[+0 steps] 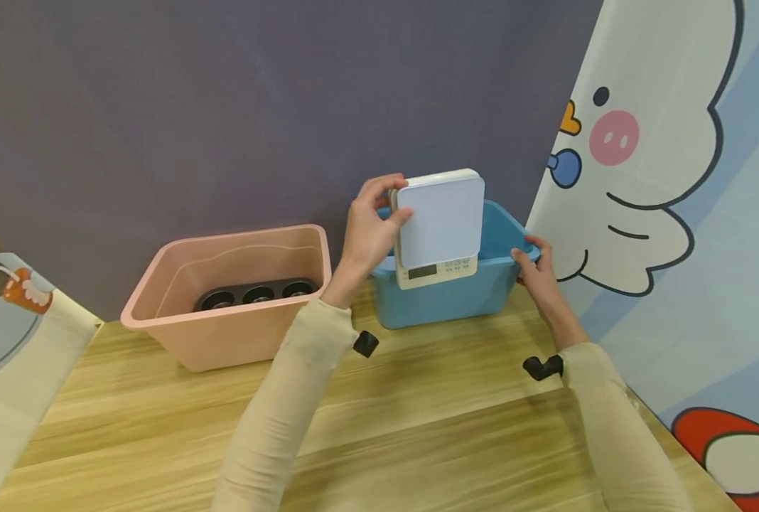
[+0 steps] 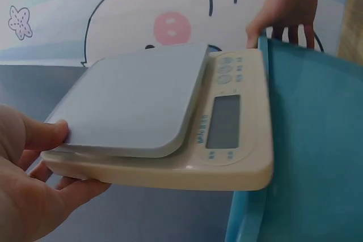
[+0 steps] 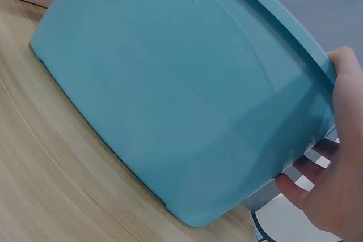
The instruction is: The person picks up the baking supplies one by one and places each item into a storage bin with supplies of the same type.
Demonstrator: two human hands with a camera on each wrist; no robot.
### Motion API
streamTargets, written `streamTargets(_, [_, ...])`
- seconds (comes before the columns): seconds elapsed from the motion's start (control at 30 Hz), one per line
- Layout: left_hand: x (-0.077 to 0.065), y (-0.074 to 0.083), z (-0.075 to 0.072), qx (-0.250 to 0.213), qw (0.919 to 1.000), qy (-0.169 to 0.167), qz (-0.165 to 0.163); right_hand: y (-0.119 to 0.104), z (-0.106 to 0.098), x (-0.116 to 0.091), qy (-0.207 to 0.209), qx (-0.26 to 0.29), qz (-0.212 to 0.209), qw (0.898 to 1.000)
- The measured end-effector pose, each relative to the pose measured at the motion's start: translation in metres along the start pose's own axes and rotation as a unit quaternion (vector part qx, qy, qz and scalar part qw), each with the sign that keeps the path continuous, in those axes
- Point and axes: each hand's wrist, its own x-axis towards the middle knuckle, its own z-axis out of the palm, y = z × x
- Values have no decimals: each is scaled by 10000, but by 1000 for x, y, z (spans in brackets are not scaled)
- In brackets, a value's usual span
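Observation:
My left hand (image 1: 372,226) grips a white kitchen scale (image 1: 442,224) by its left edge, thumb on the weighing plate and fingers underneath. The scale is tilted upright over the front rim of a blue bin (image 1: 443,295), its plate facing me. In the left wrist view its display (image 2: 223,122) and printed buttons are visible, and the display looks blank. At the bin's right end, my right hand (image 1: 538,269) holds the rim, thumb over the top and fingers against the outer wall (image 3: 170,94). The inside of the bin is mostly hidden behind the scale.
Left of the blue bin stands a pink bin (image 1: 239,334) with a dark muffin tin (image 1: 258,292) inside. Both bins are on a wood-grain table (image 1: 418,427). A grey curtain (image 1: 258,107) hangs behind them, and a cartoon-printed sheet (image 1: 686,299) borders the right side.

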Motion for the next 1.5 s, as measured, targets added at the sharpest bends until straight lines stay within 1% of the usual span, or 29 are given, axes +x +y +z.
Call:
streamTargets(0.1, [4, -1, -2, -70, 9995, 235, 207, -7, 1, -4, -25, 42, 30, 10000])
streamTargets(0.2, [9, -1, -4, -166, 9984, 445, 319, -18, 2, -10, -62, 110, 54, 9999])
streamTargets(0.33, [15, -1, -6, -164, 9979, 544, 299, -24, 4, -14, -77, 147, 42, 9999])
streamTargets(0.4, [18, -3, -6, -147, 9979, 569, 280, -22, 4, -13, -72, 166, 37, 9998])
streamTargets(0.5, [20, -7, -6, -71, 9977, 619, 271, -12, 2, -7, -21, 165, 47, 9999])
streamTargets(0.67, [20, -21, -2, 80, 9982, 573, 121, 2, -1, 1, 83, 45, 48, 9999])
streamTargets(0.83, [16, -42, 4, 204, 9988, 444, -101, 4, -1, 1, 74, -17, -35, 10000])
streamTargets(0.97, [11, -61, 9, 439, 9980, 291, -339, 3, 0, 1, 40, -22, -51, 10000])
streamTargets(1.03, [9, -70, 12, 538, 9971, 156, -507, 3, 1, 1, 25, -20, -57, 10000])
streamTargets(1.1, [6, -79, 14, 623, 9953, -7, -742, 4, 2, 2, 29, 3, -51, 10000])
streamTargets(1.17, [3, -86, 16, 693, 9928, -218, -951, 5, 2, 2, 32, 16, -45, 10000])
streamTargets(1.23, [0, -91, 17, 795, 9896, -447, -1116, 5, 3, 3, 50, 22, -34, 10000])
streamTargets(1.3, [-1, -94, 18, 896, 9866, -646, -1199, 5, 3, 3, 69, 26, -18, 10000])
streamTargets(1.33, [-2, -94, 18, 945, 9854, -742, -1203, 4, 3, 3, 73, 21, -18, 10000])
streamTargets(1.43, [0, -95, 20, 1151, 9818, -961, -1163, -9, 5, -5, 64, 78, 44, 9999])
streamTargets(1.5, [1, -95, 22, 1323, 9790, -1027, -1161, -18, 7, -10, 42, 131, 69, 9999])
